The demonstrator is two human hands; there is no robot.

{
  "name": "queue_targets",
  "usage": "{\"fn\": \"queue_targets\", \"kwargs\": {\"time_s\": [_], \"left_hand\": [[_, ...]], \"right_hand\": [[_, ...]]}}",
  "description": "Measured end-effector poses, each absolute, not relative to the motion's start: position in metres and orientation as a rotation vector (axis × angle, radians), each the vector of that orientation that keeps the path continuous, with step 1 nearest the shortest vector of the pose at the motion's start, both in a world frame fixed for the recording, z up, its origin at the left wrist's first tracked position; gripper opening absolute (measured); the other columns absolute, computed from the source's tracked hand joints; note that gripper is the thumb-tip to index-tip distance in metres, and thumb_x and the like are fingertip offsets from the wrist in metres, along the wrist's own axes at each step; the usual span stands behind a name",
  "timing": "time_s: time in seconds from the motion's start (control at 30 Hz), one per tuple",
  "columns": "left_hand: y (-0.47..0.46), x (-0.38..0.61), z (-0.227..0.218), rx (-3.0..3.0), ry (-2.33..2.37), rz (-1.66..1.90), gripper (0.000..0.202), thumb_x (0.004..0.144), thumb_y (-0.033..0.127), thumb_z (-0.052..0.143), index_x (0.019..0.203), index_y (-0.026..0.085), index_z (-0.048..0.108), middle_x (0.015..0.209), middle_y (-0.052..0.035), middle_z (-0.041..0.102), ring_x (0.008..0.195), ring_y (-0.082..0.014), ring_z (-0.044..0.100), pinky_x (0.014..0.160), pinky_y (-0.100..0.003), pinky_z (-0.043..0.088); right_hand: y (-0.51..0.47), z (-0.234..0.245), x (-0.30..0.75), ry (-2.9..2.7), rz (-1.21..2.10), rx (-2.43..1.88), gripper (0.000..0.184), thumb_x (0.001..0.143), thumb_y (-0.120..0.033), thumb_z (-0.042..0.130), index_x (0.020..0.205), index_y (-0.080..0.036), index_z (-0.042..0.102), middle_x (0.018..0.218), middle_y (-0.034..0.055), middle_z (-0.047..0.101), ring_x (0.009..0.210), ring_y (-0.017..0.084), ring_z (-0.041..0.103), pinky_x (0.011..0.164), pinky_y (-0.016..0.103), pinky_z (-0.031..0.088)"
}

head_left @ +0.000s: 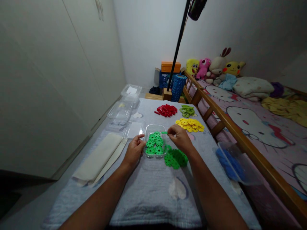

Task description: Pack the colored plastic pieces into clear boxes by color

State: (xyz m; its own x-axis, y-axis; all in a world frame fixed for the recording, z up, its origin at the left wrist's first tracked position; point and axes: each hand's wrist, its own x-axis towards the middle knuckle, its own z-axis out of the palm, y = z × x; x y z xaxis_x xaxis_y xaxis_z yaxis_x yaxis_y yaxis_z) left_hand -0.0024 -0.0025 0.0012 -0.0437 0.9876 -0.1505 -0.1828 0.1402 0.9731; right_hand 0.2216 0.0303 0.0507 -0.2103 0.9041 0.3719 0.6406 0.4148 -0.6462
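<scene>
A clear plastic container [149,128] sits on the cloth-covered surface and holds several bright green snowflake-shaped pieces [154,143]. My left hand [134,150] grips the container's left wall, fingers curled on the rim. My right hand [179,138] pinches one green piece [164,132] over the container's right rim. A loose heap of the same green pieces [176,157] lies just under my right wrist, to the right of the container.
Farther back lie heaps of red pieces [166,110], olive-green pieces [187,111] and yellow pieces [190,125]. Empty clear containers and lids [121,111] stand at the left, with folded cream cloth [100,158]. A tilted container of blue pieces [230,163] leans by the wooden bed rail [242,142].
</scene>
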Motion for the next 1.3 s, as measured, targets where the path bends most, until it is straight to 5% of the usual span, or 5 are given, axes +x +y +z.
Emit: {"fn": "queue_targets", "kwargs": {"time_s": [0.37,0.8,0.9,1.1,1.3], "left_hand": [[-0.002,-0.003,0.001,0.939,1.168,1.224,0.048,0.068,0.038,0.071,0.109,0.016,0.058,0.056,0.0112,0.045,0.043,-0.0073,0.038,0.043,-0.02,0.03],[-0.002,-0.003,-0.001,0.979,1.185,1.214,0.048,0.071,0.038,0.07,0.111,0.015,0.058,0.057,0.0106,0.046,0.044,-0.0072,0.039,0.043,-0.02,0.03],[-0.002,-0.003,-0.001,0.977,1.185,1.212,0.048,0.072,0.038,0.069,0.112,0.015,0.057,0.057,0.0106,0.046,0.043,-0.0072,0.038,0.043,-0.02,0.031],[-0.003,-0.002,0.001,0.977,1.191,1.216,0.048,0.07,0.039,0.07,0.111,0.015,0.058,0.056,0.0114,0.045,0.043,-0.0067,0.037,0.042,-0.019,0.029],[-0.002,-0.002,-0.001,0.983,1.179,1.222,0.047,0.072,0.037,0.069,0.112,0.015,0.057,0.057,0.0113,0.045,0.044,-0.0061,0.036,0.043,-0.019,0.03]], "right_hand": [[0.055,0.042,0.162,-2.384,0.2,-1.451,0.017,0.082,-0.005,0.057,0.086,-0.019,0.065,0.091,0.0057,0.063,0.081,0.018,0.058,0.072,0.026,0.041],[0.015,0.052,0.267,-2.047,0.405,-1.629,0.014,0.086,-0.021,0.059,0.096,-0.016,0.067,0.094,0.0082,0.07,0.085,0.02,0.065,0.081,0.034,0.048],[-0.01,0.04,0.282,-2.182,0.521,-1.7,0.038,0.08,-0.03,0.068,0.115,-0.016,0.065,0.116,0.0136,0.068,0.11,0.027,0.061,0.096,0.042,0.045],[-0.054,0.012,0.249,-2.385,0.482,-1.737,0.104,0.063,-0.061,0.08,0.15,-0.022,0.039,0.157,0.0171,0.034,0.143,0.038,0.029,0.114,0.058,0.025],[-0.057,-0.004,0.22,-2.361,0.156,-1.73,0.064,0.083,-0.058,0.064,0.137,-0.024,0.053,0.149,0.0133,0.046,0.135,0.035,0.038,0.111,0.056,0.024]]}}
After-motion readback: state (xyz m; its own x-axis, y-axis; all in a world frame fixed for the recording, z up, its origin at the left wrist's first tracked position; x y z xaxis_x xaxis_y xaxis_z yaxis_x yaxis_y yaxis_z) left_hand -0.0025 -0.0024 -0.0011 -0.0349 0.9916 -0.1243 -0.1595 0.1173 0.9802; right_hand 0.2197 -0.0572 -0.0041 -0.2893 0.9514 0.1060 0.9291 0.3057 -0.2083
